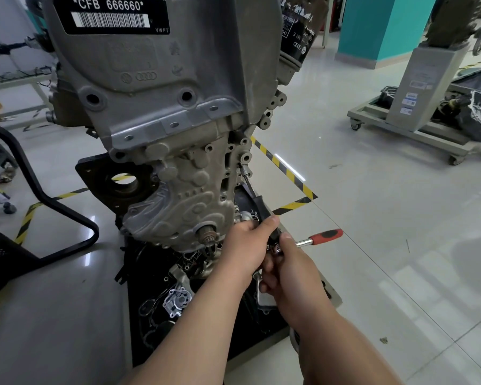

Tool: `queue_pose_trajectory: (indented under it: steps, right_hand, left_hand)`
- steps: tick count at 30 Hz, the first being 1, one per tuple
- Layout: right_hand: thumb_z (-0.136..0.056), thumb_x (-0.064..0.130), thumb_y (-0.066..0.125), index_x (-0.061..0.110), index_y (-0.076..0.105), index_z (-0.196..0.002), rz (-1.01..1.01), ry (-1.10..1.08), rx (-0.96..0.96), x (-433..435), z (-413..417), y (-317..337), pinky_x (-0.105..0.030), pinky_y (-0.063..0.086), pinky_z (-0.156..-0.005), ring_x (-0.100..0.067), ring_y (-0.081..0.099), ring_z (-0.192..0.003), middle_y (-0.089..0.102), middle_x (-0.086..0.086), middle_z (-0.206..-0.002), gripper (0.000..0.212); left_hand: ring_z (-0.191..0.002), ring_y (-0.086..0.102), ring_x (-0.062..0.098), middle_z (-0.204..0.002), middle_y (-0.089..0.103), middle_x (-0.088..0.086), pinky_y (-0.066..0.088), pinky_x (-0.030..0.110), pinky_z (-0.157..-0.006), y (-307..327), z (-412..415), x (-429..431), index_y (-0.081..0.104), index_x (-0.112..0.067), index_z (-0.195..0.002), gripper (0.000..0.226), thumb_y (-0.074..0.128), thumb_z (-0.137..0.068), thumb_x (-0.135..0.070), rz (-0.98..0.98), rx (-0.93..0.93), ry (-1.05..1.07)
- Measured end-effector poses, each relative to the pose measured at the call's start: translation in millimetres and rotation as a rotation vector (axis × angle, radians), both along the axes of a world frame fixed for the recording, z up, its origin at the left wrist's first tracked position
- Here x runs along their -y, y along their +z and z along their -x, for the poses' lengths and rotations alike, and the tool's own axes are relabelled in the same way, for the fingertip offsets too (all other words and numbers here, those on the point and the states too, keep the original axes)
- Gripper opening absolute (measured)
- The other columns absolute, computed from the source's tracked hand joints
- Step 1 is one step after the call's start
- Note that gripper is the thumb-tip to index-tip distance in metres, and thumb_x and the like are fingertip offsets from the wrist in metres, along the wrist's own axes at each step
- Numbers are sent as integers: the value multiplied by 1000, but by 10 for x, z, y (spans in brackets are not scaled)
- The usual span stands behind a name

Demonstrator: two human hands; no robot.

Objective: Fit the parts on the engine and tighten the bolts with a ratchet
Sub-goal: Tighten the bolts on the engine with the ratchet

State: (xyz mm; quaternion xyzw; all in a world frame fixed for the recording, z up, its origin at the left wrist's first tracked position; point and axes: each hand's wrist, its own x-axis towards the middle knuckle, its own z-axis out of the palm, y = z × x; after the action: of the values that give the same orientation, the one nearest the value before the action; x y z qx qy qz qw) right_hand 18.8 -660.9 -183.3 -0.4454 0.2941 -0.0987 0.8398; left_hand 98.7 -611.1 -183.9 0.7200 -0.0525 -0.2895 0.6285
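On the right edge of the grey cast engine [178,190], the left hand [249,245] grips the black extension bar [257,200] and the right hand [288,269] clasps the red-handled ratchet [324,236]; the bar is best kept square.

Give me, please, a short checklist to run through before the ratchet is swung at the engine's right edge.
1. The socket seated on its bolt at the engine edge: cannot tell, the socket hides it.
2. The extension bar in line with the socket: ok.
3. The left hand grips the bar's black handle: ok.
4. The right hand holds the ratchet at its head: ok.
5. Swing room round the red handle: ok, only floor beside it.
6. Ratchet direction set to tighten: cannot tell.
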Motion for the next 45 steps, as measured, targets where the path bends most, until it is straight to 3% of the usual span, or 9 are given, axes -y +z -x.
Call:
queue_pose_trajectory:
  steps: [6, 10, 14, 17, 19, 25, 29, 33, 45]
  right_hand:
    - [-98, 41, 42, 54, 34, -132, 541, -20, -68, -38, 46, -91, -17, 46, -75, 11, 61, -85, 63, 22, -101, 37]
    - [-100, 38, 38, 87, 20, -96, 703, 34, -68, -96, 90, 4, -8, 39, -67, 27, 51, -87, 58, 43, -89, 53]
    - [-100, 39, 41, 59, 30, -118, 725, -44, -47, -78, 104, -23, -15, 38, -66, 22, 53, -84, 58, 38, -92, 29]
    - [-97, 40, 50, 37, 43, -103, 607, -184, -89, -57, 93, -71, -25, 47, -68, 6, 61, -79, 64, 14, -92, 10]
    - [-95, 40, 53, 33, 47, -95, 540, -222, -101, -50, 77, -61, -34, 51, -68, -10, 64, -71, 67, 4, -83, 10]
    - [-99, 38, 49, 7, 52, -91, 388, -260, -32, -17, 59, -26, -17, 41, -42, -12, 54, -43, 65, -5, -56, 33]
    - [-104, 38, 39, 5, 59, -79, 73, -211, 5, 18, 34, 1, -24, 41, -39, -16, 48, -37, 65, -7, -58, 46]
    - [-104, 40, 37, 5, 60, -71, -103, -184, -42, 56, 8, -19, -24, 37, -38, -15, 40, -34, 57, -7, -51, 54]
    - [-102, 36, 43, 8, 57, -78, 88, -157, -36, 97, 47, -16, -25, 40, -42, -18, 47, -39, 61, -9, -56, 40]
  left_hand:
    - [-60, 65, 15, -67, 70, 2, 51, 24, -55, -34, -27, 35, 73, -12, -73, 33, 71, -80, -44, 28, 47, 52]
    - [-71, 68, 22, -87, 73, 18, 56, 38, -73, 19, -7, 46, 71, -4, -81, 52, 70, -63, -53, 46, 51, 69]
    - [-66, 61, 21, -85, 69, 27, 53, 40, -67, 54, 6, 74, 65, 3, -80, 60, 71, -62, -54, 53, 81, 75]
    - [-49, 45, 16, -56, 51, 9, 37, 24, -48, 21, -7, 92, 54, -11, -62, 43, 72, -77, -47, 48, 102, 73]
    - [-46, 41, 15, -52, 46, 0, 33, 22, -46, 16, -4, 104, 51, -14, -63, 40, 71, -81, -44, 45, 113, 88]
    - [-36, 41, 11, -46, 47, -4, 28, 14, -37, 71, -20, 60, 54, -18, -57, 42, 67, -85, -47, 75, 48, 52]
    - [-35, 36, 12, -45, 36, -5, 27, 14, -36, 45, -24, 26, 56, -25, -44, 49, 65, -87, -45, 47, 16, -8]
    - [-31, 34, 17, -46, 35, 2, 29, 14, -36, 36, -2, 15, 47, -21, -63, 37, 64, -87, -43, 45, -49, -51]
    - [-34, 38, 12, -43, 40, -6, 29, 12, -35, 51, 38, 57, 55, -20, -53, 42, 68, -86, -42, 57, -16, 22]
